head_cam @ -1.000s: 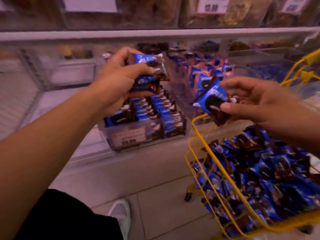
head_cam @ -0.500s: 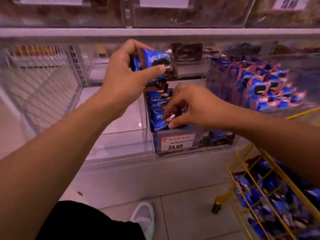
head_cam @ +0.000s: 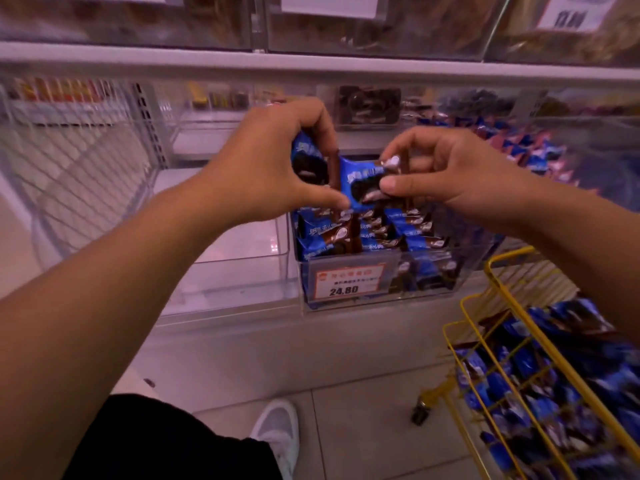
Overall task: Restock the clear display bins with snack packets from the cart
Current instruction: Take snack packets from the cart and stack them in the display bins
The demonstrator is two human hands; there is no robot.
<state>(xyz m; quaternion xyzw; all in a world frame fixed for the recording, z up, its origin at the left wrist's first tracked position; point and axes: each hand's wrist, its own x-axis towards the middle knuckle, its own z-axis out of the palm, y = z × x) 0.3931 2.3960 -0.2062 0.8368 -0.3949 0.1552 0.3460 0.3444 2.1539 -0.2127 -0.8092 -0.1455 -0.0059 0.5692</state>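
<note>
Two hands gripped blue foil snack packets above the clear plastic display bin: left hand clamped on a stack, right hand pinching one. A loosened pinch risked dropping it outside the bin.

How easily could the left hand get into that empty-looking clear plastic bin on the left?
Probably yes: the clear plastic bin is open-topped with nothing above it, though the left hand already holds blue snack packets.

Right hand up from bin to packet
</note>
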